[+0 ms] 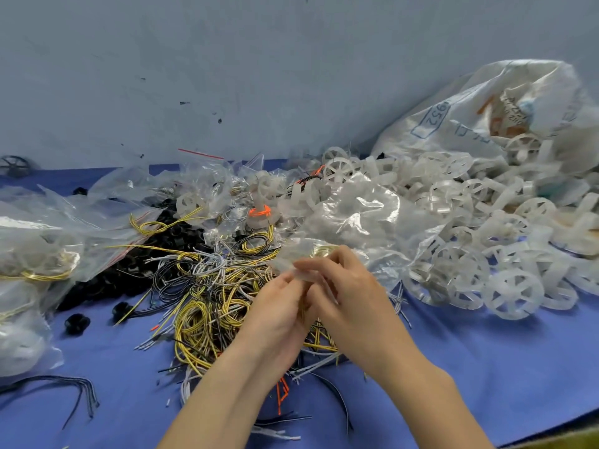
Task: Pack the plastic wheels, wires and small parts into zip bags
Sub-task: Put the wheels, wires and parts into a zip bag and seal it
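**Clear bag held over the wires**

A clear zip bag [301,272] is pinched between the left hand [282,306] and the right hand [350,286], above tangled wires [207,306]. White wheels [512,286] are heaped at the right against a white sack [470,124]. Black small parts [136,270] are piled at the left on the blue surface [486,367].

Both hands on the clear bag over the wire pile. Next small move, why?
Left hand and right hand both pinch one edge of the clear zip bag above the yellow wires, so likely spread its mouth next. Blur hides whether it is already open.
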### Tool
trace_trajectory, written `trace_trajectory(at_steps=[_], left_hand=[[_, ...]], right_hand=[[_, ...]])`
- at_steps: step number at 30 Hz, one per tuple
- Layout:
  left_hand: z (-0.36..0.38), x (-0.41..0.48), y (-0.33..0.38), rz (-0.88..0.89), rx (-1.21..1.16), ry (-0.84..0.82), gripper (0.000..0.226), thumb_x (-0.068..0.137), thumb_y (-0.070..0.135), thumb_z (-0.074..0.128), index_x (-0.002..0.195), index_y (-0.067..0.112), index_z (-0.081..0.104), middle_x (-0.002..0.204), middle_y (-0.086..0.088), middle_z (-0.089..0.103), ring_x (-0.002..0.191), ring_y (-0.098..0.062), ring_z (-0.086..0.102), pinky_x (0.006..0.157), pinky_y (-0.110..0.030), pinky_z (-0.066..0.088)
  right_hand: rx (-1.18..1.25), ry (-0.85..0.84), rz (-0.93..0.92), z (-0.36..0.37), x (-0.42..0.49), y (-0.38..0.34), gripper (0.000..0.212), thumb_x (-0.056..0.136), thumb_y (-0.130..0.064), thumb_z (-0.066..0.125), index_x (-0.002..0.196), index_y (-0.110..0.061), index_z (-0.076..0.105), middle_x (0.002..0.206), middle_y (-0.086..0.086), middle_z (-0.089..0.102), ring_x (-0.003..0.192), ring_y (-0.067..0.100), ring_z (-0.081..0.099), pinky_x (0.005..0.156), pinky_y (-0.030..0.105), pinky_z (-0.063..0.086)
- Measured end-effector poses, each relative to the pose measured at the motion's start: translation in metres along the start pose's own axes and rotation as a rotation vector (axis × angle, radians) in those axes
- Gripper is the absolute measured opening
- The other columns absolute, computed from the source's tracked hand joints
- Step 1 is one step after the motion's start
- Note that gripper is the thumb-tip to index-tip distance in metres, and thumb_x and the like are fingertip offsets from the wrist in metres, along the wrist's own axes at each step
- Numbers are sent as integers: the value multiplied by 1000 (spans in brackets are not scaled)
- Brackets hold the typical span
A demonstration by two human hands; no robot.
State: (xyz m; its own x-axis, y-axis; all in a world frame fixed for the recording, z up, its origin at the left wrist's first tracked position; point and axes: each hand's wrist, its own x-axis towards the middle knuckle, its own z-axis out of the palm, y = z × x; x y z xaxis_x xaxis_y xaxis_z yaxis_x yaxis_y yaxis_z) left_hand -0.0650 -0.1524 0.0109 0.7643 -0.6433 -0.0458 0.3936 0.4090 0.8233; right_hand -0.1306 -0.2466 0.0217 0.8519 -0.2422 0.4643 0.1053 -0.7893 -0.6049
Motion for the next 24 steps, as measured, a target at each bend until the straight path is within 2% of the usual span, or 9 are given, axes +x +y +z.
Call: trace_trajectory(at_steps=[3,6,9,11,14,17,20,22,24], left_hand=[[7,-2,-6,-44,-128,-94,20,98,15,46,96,6,65,87,-9,60,86,-14,61,81,-25,49],[3,7,-22,-110,-146,-65,35,107,23,24,93,21,56,76,9,69,70,-1,67,63,-19,55],[5,12,-17,-77,-168,-69,48,107,31,27,83,18,66,68,3,64,68,-7,65,66,-21,55],[10,11,-6,-70,-225,-100,42,103,31,37,77,16,67,67,0,57,67,-10,61,67,-24,53],[13,15,7,-38,-390,-183,18,93,22,50,83,16,65,75,-2,57,72,-13,59,74,-27,51],[12,18,13,-104,-435,-51,36,103,40,37,99,10,56,93,-9,60,95,-21,61,97,-35,49],[13,20,17,-142,-410,-20,38,103,47,35,121,15,45,122,-17,48,122,-24,43,117,-40,26],[13,25,17,-142,-406,-38,36,104,45,35,118,16,50,116,-19,54,111,-28,54,107,-41,41],[14,28,18,-156,-392,-91,25,103,41,41,119,21,40,103,-17,58,97,-26,60,94,-40,50]], right_hand=[[41,34,-52,-4,1,-6,38,87,-25,45,116,-33,69,98,-14,46,88,5,53,77,26,47],[37,21,-112,-8,0,-12,37,91,-27,40,113,-32,70,99,-14,50,96,7,54,83,29,48],[84,46,-133,-11,1,-12,33,93,-19,45,112,-28,72,98,-10,53,95,10,57,82,32,49],[75,72,-157,-12,1,-11,32,93,-12,51,114,-26,71,99,-8,55,93,10,57,80,33,49],[8,96,-147,-9,1,-6,41,88,-4,54,121,-26,65,106,-15,58,99,10,56,84,28,48],[-7,150,-96,-5,1,-4,41,84,-4,52,117,-26,62,105,-26,54,103,6,53,87,17,41],[30,173,-41,-5,2,-3,29,84,-18,52,109,-23,65,104,-17,62,101,7,56,86,22,45],[78,182,0,-7,3,-4,37,82,-36,43,105,-22,68,102,-14,62,98,7,59,83,24,48],[112,175,17,-9,2,-4,38,83,-39,43,102,-21,70,100,-13,62,93,8,60,80,25,49]])
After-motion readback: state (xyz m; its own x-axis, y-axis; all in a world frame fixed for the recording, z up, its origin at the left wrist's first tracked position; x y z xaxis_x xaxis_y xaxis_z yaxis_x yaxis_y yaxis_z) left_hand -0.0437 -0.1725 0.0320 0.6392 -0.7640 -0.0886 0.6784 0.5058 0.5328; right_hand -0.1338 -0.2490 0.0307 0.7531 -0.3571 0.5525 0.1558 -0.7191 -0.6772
